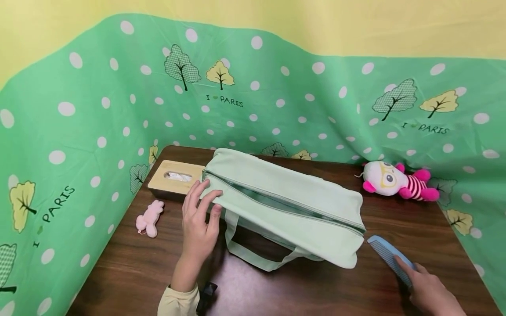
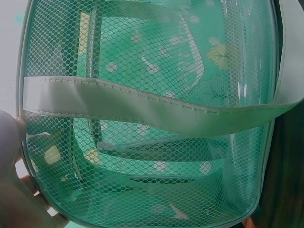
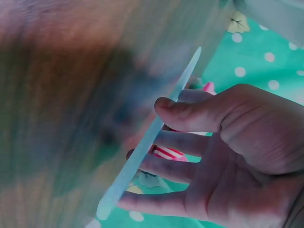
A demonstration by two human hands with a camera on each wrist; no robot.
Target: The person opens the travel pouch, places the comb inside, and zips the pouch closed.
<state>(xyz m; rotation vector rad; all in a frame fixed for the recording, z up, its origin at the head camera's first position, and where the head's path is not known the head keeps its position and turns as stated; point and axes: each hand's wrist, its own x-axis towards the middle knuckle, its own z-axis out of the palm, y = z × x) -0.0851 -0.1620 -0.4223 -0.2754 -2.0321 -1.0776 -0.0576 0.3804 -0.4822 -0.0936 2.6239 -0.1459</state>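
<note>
Comb: the blue comb [image 1: 391, 254] is just beyond the bag's right-hand end, apart from it, teeth towards the near side; whether it touches the worktop below, I cannot tell
Right grip: the right hand [image 1: 431, 287] pinches the comb between thumb and fingers, palm well apart from it; the right wrist view shows the comb edge-on
Bag: the pale green bag [image 1: 292, 180] lies mid-worktop, its zip parted in a long narrow slit, its handle [image 1: 253, 261] hanging towards the person
Left grip: the left hand [image 1: 199, 228] has its fingers spread, fingertips resting on the bag's left end
Step in hand: probably handling the comb while the left grip steadies the bag
Next move: bringing the comb to the slit would call for wider-parted edges and a steady pinch
Worktop: on the dark wood worktop [image 1: 130, 263], a tissue box [image 1: 158, 180] and pink toy [image 1: 150, 219] sit left, a striped plush [image 1: 383, 177] far right
</note>
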